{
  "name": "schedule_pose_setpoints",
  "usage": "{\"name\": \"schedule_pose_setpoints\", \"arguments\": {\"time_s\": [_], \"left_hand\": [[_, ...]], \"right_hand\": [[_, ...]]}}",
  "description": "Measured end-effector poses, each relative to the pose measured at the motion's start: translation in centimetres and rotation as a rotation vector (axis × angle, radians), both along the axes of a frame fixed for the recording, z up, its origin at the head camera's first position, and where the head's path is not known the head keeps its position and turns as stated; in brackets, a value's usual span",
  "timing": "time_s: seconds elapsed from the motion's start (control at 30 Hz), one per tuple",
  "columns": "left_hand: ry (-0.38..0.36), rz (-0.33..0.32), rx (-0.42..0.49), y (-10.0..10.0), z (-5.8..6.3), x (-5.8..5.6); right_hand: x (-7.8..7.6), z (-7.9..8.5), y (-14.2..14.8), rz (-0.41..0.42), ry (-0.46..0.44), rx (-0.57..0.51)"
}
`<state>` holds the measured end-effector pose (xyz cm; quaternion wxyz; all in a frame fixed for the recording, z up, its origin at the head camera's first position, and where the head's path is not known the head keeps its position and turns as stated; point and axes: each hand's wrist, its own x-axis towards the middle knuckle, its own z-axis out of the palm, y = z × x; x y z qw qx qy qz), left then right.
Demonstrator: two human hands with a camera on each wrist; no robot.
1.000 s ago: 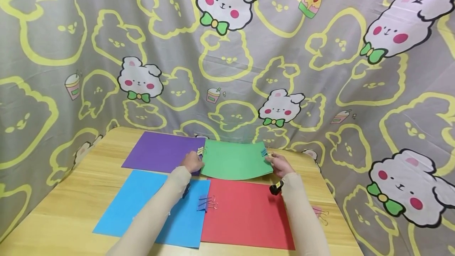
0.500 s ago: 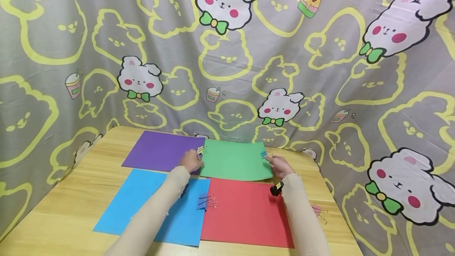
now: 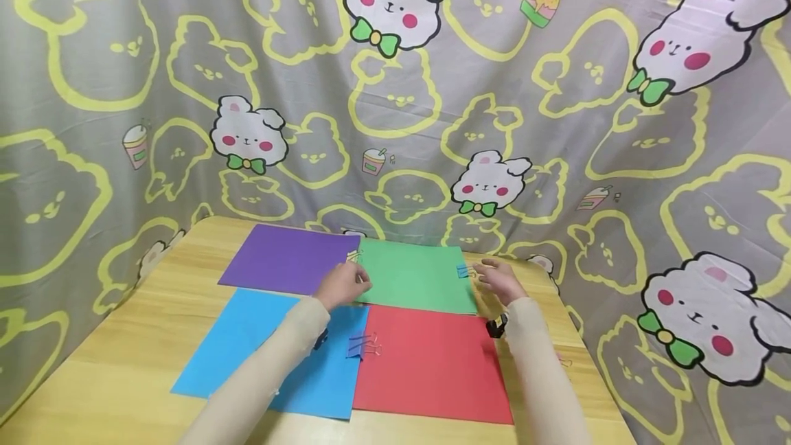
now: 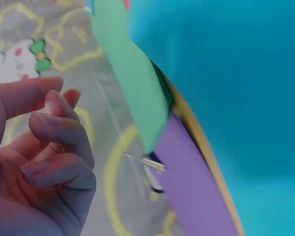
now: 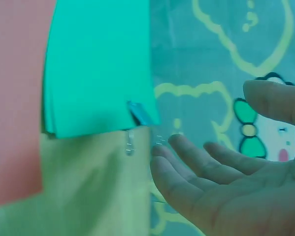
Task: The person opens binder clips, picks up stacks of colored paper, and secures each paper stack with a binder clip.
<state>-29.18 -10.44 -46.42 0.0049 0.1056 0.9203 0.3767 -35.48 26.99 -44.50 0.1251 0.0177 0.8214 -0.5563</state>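
My left hand hovers by the left edge of the green paper stack, fingers loosely bent and holding nothing. Just beyond it a yellow binder clip sits where the green and purple paper meet. In the left wrist view its wire handle sticks out from the purple sheet's edge. To the right, a blue binder clip bites the green stack's right edge. My right hand is beside that clip, fingers spread apart; the right wrist view shows a gap between the fingertips and the clip.
Blue paper and red paper lie in front, with a purple binder clip where they meet. A pink clip is partly hidden behind the right forearm. Patterned curtain backs the wooden table.
Both hands have come away from the green stack's edges, the right moving to the right. The stack, bowed and held earlier, now lies flat.
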Motion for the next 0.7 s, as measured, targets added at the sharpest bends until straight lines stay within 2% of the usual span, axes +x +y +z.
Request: {"name": "schedule_pose_setpoints", "arguments": {"time_s": [0.27,0.5,0.7], "left_hand": [[0.04,-0.165,-0.109,1.9,0.3,3.6],[0.108,-0.204,-0.307,3.0,-0.9,5.1],[0.125,-0.209,-0.365,3.0,-1.9,5.7]], "right_hand": [[2.0,2.1,2.9,0.005,0.057,0.041],[3.9,1.9,5.7,0.007,0.067,0.138],[5.6,1.2,7.1,0.006,0.062,0.207]]}}
